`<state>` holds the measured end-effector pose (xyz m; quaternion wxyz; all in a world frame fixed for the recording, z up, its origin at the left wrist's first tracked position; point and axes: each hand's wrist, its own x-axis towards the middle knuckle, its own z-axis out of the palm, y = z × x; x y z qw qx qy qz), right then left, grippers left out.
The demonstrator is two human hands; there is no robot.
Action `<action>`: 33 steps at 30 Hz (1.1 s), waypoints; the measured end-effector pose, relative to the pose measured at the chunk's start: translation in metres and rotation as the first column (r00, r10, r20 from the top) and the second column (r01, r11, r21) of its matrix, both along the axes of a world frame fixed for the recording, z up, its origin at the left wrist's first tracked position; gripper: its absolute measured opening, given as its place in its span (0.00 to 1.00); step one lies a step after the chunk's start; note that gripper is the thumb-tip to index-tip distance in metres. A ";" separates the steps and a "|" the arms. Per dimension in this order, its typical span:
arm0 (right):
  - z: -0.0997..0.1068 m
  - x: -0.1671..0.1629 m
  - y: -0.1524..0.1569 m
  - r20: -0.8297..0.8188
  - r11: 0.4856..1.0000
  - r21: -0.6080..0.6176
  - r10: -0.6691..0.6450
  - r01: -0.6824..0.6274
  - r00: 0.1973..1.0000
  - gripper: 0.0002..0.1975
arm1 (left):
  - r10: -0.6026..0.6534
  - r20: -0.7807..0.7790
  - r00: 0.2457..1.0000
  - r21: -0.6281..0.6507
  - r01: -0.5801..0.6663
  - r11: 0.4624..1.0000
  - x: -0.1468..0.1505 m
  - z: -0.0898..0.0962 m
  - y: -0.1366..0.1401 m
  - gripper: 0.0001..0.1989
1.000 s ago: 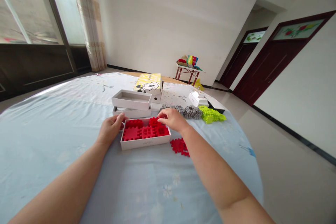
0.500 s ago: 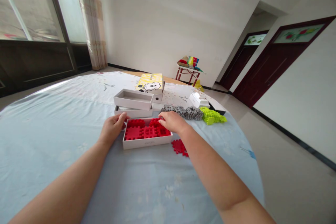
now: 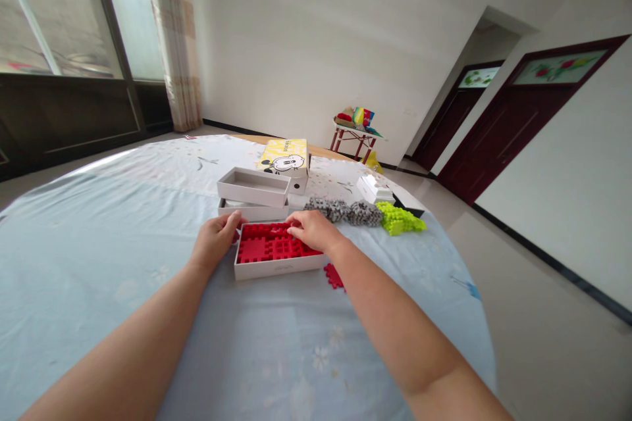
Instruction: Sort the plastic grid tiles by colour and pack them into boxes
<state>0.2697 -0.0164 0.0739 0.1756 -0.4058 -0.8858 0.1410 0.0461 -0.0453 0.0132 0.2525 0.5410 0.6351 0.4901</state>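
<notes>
A shallow white box [image 3: 279, 268] stands on the cloth, filled with red interlocking building blocks [image 3: 254, 250], some flat squares and some with window-like openings. At the box's left end, my left hand [image 3: 217, 237] is closed on its wall near the far corner. Over the far right part of the box, my right hand [image 3: 313, 230] pinches a red block by the back wall; most of that block is hidden by the fingers. Loose red blocks [image 3: 334, 275] lie on the cloth right of the box, partly behind my right forearm.
Behind the box, an empty white tray [image 3: 254, 186] rests on another white box [image 3: 251, 212]. Grey blocks [image 3: 364, 213] and lime-green blocks [image 3: 401, 218] lie to the right. Farther back are a yellow cartoon carton [image 3: 284, 156] and a white box [image 3: 374, 189] near the table's edge.
My right hand has moved left along the back wall of the box, towards its middle. My left hand stays at the left end, and the box appears slightly farther right in view.
</notes>
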 end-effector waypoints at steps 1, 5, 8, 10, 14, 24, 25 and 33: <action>0.000 0.004 -0.001 -0.030 1.000 0.005 -0.008 0.008 1.000 0.09 | -0.002 0.004 1.000 0.002 0.002 1.000 0.000 0.000 0.000 0.26; 0.004 0.031 -0.008 -0.191 0.997 0.011 -0.073 0.076 0.979 0.10 | 0.007 0.010 1.000 0.004 -0.007 1.000 0.001 0.001 0.000 0.25; 0.005 0.061 -0.013 -0.246 0.989 -0.032 -0.150 0.147 0.957 0.11 | 0.010 0.018 1.000 -0.014 -0.010 1.000 0.001 0.001 0.000 0.25; 0.001 0.084 -0.014 -0.221 0.980 -0.091 -0.191 0.175 0.956 0.11 | 0.004 0.025 1.000 -0.028 -0.003 1.000 0.001 0.001 0.000 0.26; -0.014 0.127 -0.017 -0.095 0.959 -0.174 -0.244 0.226 0.965 0.13 | 0.018 0.005 1.000 -0.035 -0.018 0.999 -0.001 0.000 0.002 0.26; -0.014 0.152 -0.049 0.140 0.966 -0.187 -0.152 0.177 0.978 0.28 | 0.042 -0.028 0.999 -0.045 -0.043 0.998 -0.003 -0.002 0.002 0.24; -0.013 0.148 -0.053 0.170 0.973 -0.182 -0.111 0.142 0.979 0.30 | 0.044 -0.036 0.998 -0.042 -0.045 0.998 -0.002 -0.002 0.001 0.24; -0.008 0.146 -0.057 0.247 0.979 -0.052 -0.179 0.197 0.952 0.23 | 0.050 -0.059 0.997 -0.032 -0.052 0.998 -0.002 0.000 -0.001 0.23</action>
